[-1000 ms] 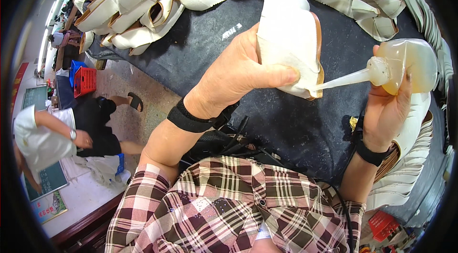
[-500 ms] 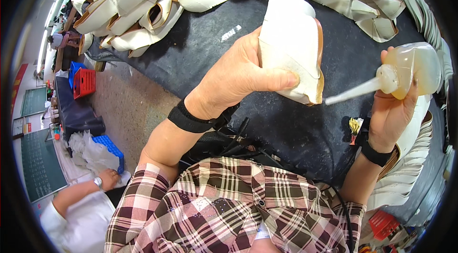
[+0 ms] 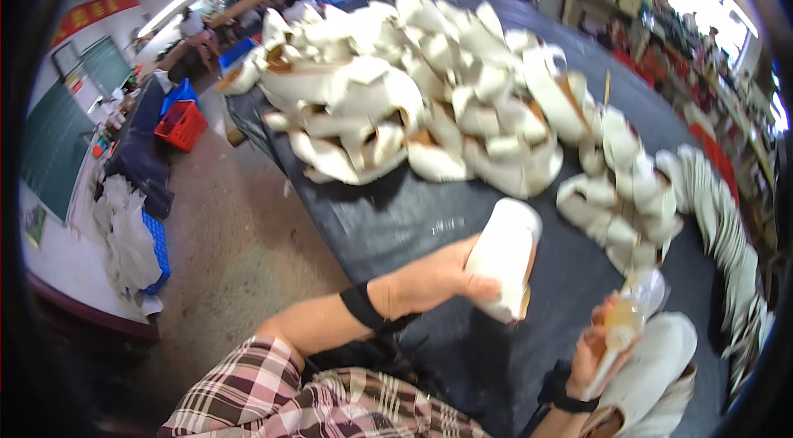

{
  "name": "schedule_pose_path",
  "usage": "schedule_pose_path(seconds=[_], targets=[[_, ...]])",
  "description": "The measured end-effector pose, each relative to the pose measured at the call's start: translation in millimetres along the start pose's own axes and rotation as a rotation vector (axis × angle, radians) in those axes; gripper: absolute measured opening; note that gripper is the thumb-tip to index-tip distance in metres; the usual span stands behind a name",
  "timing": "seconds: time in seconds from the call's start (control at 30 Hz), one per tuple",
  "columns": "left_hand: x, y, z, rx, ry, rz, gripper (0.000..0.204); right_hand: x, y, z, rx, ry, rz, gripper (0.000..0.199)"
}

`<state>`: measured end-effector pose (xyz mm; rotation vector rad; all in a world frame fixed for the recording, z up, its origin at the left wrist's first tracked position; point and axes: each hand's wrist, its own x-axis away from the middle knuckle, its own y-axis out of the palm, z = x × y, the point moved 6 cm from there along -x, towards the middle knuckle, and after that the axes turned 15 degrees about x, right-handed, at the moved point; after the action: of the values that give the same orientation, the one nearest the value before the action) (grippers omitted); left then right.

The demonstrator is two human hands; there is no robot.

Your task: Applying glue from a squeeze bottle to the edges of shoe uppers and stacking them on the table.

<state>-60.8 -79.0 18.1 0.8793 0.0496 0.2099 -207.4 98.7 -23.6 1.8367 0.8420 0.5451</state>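
My left hand (image 3: 436,279) is closed on a white leather shoe upper (image 3: 505,254) with a tan lining. It holds the upper above the dark table, thumb across the near end. In my right hand (image 3: 590,350) is a clear squeeze bottle (image 3: 626,319) of yellowish liquid. Its long pale nozzle points down toward my wrist, apart from the upper. Just beside that hand lies a stack of white uppers (image 3: 661,355). The picture is somewhat smeared by motion.
A large heap of white uppers (image 3: 355,99) covers the far part of the dark table (image 3: 330,219). A long overlapping row of uppers (image 3: 719,248) runs down the right. Left of the table are a red crate (image 3: 182,126) and a blue basket (image 3: 155,252).
The view has tilted up and shows more of the room. The bottle's nozzle has swung away from the upper and now points down. Both hands keep their holds.
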Motion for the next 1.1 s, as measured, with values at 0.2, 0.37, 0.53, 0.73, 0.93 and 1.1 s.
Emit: schedule_pose_path(seconds=[0.2,0.37,0.53,0.73,0.93,1.1], targets=[[45.0,22.5,30.6,0.090,0.114,0.054,0.062,-0.3,-14.9,33.3,0.088,0.234,0.225,0.047],[67.9,38.3,88.8,0.230,0.302,-0.025,0.057,-5.7,-20.8,47.4,0.118,0.255,0.120,0.049],[96.8,13.6,143.6,0.355,0.421,0.001,0.056,1.0,-12.3,44.9,0.463,0.196,0.273,0.040],[123.7,-6.8,262.7,0.259,0.613,-0.452,0.042,7.1,35.9,82.4,0.614,0.096,0.218,0.045],[103.4,-44.1,423.2,0.054,0.675,-0.513,0.027,2.6,62.0,138.8,0.665,0.018,0.432,0.039],[105.7,-87.8,500.4,-0.041,0.616,-0.275,0.028,4.9,81.7,161.4,0.865,-0.042,0.582,0.029]])
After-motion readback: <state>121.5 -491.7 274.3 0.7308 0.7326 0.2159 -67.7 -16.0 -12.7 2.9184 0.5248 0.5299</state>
